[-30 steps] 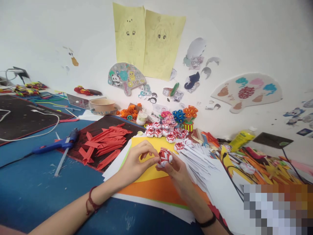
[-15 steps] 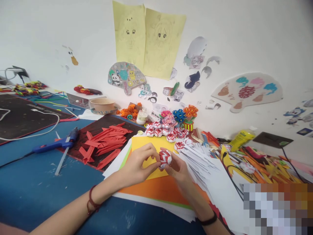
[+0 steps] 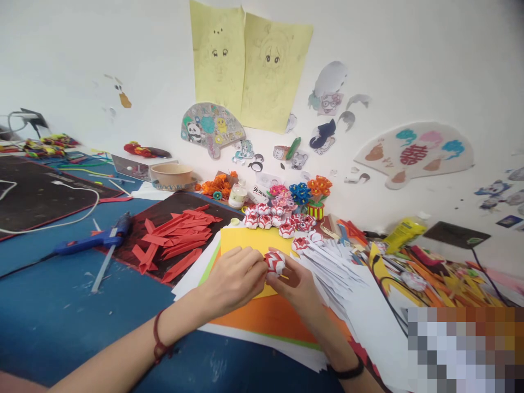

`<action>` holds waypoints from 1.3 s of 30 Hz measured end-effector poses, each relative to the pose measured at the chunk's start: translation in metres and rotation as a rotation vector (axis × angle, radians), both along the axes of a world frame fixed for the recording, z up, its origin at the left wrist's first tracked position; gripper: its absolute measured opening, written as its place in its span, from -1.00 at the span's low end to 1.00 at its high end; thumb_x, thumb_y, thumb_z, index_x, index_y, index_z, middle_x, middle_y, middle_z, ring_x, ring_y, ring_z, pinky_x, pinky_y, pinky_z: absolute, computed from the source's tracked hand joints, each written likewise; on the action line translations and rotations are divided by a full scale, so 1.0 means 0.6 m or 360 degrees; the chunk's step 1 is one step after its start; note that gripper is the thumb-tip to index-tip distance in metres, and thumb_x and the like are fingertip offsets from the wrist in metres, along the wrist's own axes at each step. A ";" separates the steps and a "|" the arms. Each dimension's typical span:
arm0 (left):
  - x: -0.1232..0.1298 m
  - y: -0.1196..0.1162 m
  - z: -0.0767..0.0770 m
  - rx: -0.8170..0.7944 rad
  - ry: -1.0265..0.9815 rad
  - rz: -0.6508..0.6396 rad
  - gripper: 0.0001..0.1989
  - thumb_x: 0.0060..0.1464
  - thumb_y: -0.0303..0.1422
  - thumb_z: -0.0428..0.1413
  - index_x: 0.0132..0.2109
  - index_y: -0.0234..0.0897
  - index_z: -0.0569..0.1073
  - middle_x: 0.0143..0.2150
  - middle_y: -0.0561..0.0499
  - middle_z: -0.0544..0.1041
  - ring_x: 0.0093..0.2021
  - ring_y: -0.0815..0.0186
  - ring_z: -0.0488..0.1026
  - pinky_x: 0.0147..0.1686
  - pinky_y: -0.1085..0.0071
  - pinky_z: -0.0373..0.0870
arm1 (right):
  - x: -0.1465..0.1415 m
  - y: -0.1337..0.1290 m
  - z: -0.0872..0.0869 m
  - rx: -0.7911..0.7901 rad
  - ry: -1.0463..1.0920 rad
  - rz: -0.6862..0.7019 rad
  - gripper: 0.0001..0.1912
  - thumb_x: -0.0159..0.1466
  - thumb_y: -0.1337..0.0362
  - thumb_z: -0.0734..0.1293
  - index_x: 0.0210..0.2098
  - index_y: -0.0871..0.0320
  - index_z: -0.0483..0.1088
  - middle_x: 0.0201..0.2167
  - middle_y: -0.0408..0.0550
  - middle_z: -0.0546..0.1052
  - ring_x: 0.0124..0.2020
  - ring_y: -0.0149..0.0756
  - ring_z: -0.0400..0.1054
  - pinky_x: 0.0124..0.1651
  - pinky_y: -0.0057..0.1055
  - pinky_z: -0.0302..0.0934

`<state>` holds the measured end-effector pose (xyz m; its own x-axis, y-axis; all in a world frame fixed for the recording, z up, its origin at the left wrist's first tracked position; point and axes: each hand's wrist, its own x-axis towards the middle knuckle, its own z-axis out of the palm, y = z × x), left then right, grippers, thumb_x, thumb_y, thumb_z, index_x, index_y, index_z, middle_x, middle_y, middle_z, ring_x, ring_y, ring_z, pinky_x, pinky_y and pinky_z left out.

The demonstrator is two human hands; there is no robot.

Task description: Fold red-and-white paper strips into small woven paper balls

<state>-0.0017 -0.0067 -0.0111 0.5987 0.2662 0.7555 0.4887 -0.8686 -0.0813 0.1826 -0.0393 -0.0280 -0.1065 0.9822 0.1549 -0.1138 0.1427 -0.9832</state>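
Over the yellow sheet (image 3: 235,240) I have a small red-and-white folded paper ball (image 3: 274,263) between my two hands. My right hand (image 3: 301,286) holds it from the right, with thumb below and fingers behind. Curled closed, my left hand (image 3: 237,277) grips the ball's left edge; its fingertips are mostly hidden behind the knuckles. Just beyond, similar red-and-white folded pieces (image 3: 265,220) sit in a cluster. White folded paper strips (image 3: 331,273) lie fanned out to the right of my right hand.
Red folded strips (image 3: 180,234) are piled on a dark mat at left, beside a blue glue gun (image 3: 92,243). Stacked sheets, an orange one (image 3: 254,322) among them, lie under my hands. Paper flowers (image 3: 301,194) and a small bottle (image 3: 237,195) stand by the wall.
My left hand has rolled over, its fingers now curled in tighter against the paper ball. The ball has turned and shifted slightly left; my right hand still holds it.
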 end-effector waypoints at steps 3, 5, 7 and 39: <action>0.003 0.000 -0.011 0.0176 0.0005 0.0019 -0.87 0.21 -0.51 0.00 -0.31 -0.30 0.39 -0.42 0.01 0.41 -0.44 0.34 0.23 -0.44 0.35 0.09 | -0.004 -0.001 -0.001 -0.0009 -0.0024 -0.0071 -0.47 0.10 0.16 0.51 0.04 0.13 0.43 -0.14 0.01 0.57 -0.12 -0.14 0.45 -0.11 -0.23 0.40; 0.004 -0.003 -0.013 0.0115 -0.0037 -0.0001 -0.89 0.20 -0.51 0.02 -0.28 -0.31 0.42 -0.40 0.00 0.42 -0.43 0.34 0.24 -0.44 0.35 0.10 | -0.004 -0.002 0.001 -0.0013 -0.0022 -0.0093 -0.49 0.10 0.15 0.51 0.02 0.15 0.44 -0.19 0.00 0.58 -0.18 -0.16 0.47 -0.13 -0.22 0.40; 0.003 -0.006 -0.009 -0.0142 -0.0165 -0.0061 -0.92 0.21 -0.49 0.05 -0.23 -0.32 0.44 -0.34 -0.02 0.44 -0.38 0.34 0.29 -0.40 0.37 0.15 | -0.003 -0.004 0.004 -0.0005 -0.0015 -0.0089 -0.53 0.11 0.16 0.50 -0.02 0.16 0.46 -0.23 -0.02 0.58 -0.22 -0.18 0.47 -0.13 -0.22 0.40; 0.008 0.002 0.015 -0.1844 -0.0787 -0.0424 -0.71 0.03 -0.13 0.26 -0.37 -0.31 0.61 -0.42 -0.02 0.54 -0.41 0.37 0.37 -0.39 0.44 0.27 | 0.011 -0.001 0.003 0.0040 0.0028 0.0024 -0.41 0.09 0.16 0.53 0.10 0.10 0.42 -0.09 0.01 0.58 -0.04 -0.07 0.45 -0.02 -0.14 0.38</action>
